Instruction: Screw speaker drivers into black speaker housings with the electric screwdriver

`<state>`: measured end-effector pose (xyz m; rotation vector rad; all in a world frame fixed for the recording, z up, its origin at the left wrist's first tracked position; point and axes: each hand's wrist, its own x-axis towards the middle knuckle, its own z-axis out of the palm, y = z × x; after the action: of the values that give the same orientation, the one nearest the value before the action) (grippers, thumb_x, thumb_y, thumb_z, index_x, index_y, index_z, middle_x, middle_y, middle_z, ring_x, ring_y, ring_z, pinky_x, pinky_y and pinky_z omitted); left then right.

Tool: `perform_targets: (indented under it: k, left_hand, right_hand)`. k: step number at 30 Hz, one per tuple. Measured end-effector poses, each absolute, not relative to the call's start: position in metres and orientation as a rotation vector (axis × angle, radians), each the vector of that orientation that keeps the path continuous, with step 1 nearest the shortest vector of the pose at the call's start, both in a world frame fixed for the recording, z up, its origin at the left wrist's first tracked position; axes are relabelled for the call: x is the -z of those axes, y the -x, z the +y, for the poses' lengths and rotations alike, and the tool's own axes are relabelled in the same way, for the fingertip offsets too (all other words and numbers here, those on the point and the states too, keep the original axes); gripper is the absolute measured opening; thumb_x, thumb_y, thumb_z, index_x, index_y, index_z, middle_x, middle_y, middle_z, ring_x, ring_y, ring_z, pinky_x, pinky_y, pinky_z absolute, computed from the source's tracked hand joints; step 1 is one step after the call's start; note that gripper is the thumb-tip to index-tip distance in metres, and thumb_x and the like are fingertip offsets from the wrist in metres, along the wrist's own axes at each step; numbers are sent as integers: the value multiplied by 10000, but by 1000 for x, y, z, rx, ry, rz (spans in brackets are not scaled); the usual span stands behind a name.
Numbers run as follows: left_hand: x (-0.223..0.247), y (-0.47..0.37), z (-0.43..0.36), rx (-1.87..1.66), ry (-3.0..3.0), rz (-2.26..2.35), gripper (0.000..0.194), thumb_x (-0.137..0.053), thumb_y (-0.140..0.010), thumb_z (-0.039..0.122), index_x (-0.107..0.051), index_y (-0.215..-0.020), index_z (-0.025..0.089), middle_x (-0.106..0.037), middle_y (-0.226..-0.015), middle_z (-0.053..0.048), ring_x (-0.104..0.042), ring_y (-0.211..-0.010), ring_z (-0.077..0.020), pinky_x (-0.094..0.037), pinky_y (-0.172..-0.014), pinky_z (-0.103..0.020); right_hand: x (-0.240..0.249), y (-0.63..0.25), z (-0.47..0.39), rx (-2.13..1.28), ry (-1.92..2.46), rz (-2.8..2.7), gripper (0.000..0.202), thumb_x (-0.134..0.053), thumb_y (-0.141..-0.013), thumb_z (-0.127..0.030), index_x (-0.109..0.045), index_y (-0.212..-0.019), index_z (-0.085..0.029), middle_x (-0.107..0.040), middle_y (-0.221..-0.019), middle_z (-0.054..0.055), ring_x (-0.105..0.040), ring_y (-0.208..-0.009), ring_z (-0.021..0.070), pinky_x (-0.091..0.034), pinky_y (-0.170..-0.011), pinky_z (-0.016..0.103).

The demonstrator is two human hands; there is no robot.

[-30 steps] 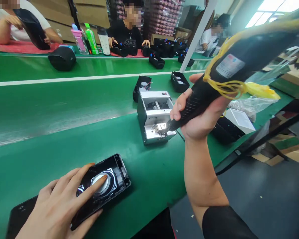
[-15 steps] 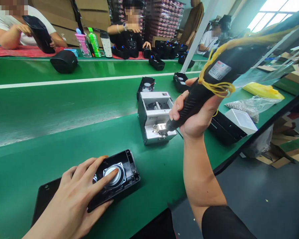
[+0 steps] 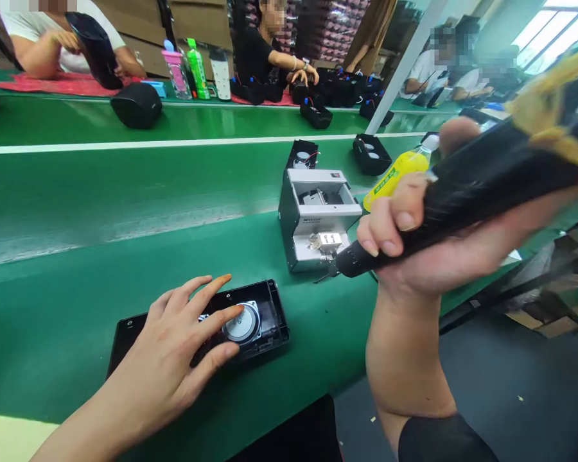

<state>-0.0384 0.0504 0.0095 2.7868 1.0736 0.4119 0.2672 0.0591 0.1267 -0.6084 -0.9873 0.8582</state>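
Note:
My left hand (image 3: 176, 350) is spread over a black speaker housing (image 3: 275, 314) that lies open side up on the green bench. Its fingertips reach over the round speaker driver (image 3: 242, 328) set in the housing. My right hand (image 3: 428, 269) is wrapped around a black electric screwdriver (image 3: 491, 163) with yellow cord about its upper part. The screwdriver slants down to the left, its bit just in front of a silver screw feeder (image 3: 311, 221). Whether a screw sits on the bit is too small to tell.
Behind the feeder stand an open black housing (image 3: 303, 154) and another with two round drivers (image 3: 372, 154). A yellow bottle (image 3: 399, 173) lies beyond my right hand. Across the green line, several people sit among black speakers (image 3: 137, 104) and drink bottles (image 3: 199, 69).
The screwdriver has come away from the feeder's front toward me. My left thumb has moved from the housing's near side up over it, and the fingers have loosened. The view has shifted.

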Motion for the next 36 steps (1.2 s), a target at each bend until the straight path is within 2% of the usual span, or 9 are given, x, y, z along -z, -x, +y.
perform_targets:
  k: [3, 5, 9, 14, 19, 24, 29, 34, 36]
  left_hand:
    - [-12, 34, 50, -383, -2759, 1089, 356, -581, -998, 478, -700, -1316, 371, -518, -1623, -46, -495, -1436, -394, -469, -1072, -643]
    - [-14, 32, 47, -366, -2768, 1086, 421, -618, -967, 551, -696, -1327, 347, -505, -1633, -72, -498, -1427, -406, -452, -1082, -663]
    - [-17, 32, 41, -327, -2796, 1100, 564, -682, -901, 616, -671, -1383, 322, -440, -1676, -117, -467, -1444, -443, -400, -1117, -703]
    - [-14, 36, 38, -302, -2831, 1092, 546, -689, -918, 503, -639, -1431, 324, -451, -1665, -133, -474, -1441, -438, -377, -1128, -700]
    - [-12, 35, 38, -323, -2845, 1089, 463, -652, -940, 437, -672, -1384, 306, -463, -1651, -145, -480, -1436, -441, -401, -1087, -675]
    - [-12, 34, 39, -305, -2853, 1090, 470, -628, -949, 476, -680, -1373, 280, -459, -1648, -165, -491, -1412, -448, -401, -1075, -678]
    - [-12, 34, 39, -294, -2859, 1092, 480, -623, -952, 480, -669, -1384, 275, -451, -1652, -168, -485, -1418, -447, -394, -1084, -680]
    - [-12, 34, 39, -295, -2859, 1097, 484, -622, -951, 487, -664, -1386, 280, -457, -1649, -163, -491, -1413, -446, -395, -1084, -677]
    - [-12, 34, 39, -294, -2858, 1095, 481, -620, -952, 485, -664, -1385, 281, -460, -1647, -162, -492, -1414, -445, -396, -1084, -675]
  right_hand:
    - [-139, -257, 53, -970, 575, -1015, 391, -835, -804, -626, -712, -1006, -314, -529, -534, -83, -418, -343, 130, -340, -320, 280]
    - [-141, -247, 53, -1018, 561, -1013, 392, -782, -834, -666, -700, -998, -319, -558, -557, -77, -461, -353, 148, -367, -332, 299]
    - [-133, -223, 61, -1137, 542, -999, 486, -773, -807, -719, -612, -1015, -311, -630, -619, -83, -494, -360, 158, -386, -342, 307]
    - [-104, -196, 75, -1174, 539, -1061, 615, -631, -831, -845, -584, -1111, -300, -527, -547, -103, -468, -366, 130, -356, -380, 264]
    - [-77, -181, 88, -1163, 532, -1024, 712, -571, -787, -933, -602, -1126, -307, -521, -556, -76, -454, -384, 161, -347, -367, 285]
    - [-63, -177, 95, -1160, 513, -1036, 756, -517, -817, -940, -606, -1149, -267, -539, -584, -66, -464, -398, 141, -352, -384, 276]
    - [-57, -177, 98, -1167, 538, -1075, 791, -435, -815, -969, -590, -1167, -278, -522, -589, -85, -463, -403, 117, -368, -398, 250]
    - [-55, -178, 100, -1162, 538, -1089, 711, -385, -912, -903, -592, -1170, -274, -525, -586, -76, -455, -404, 125, -376, -398, 266]
    - [-53, -178, 101, -1169, 525, -1086, 709, -398, -912, -899, -593, -1170, -268, -532, -590, -73, -455, -405, 130, -374, -391, 276]
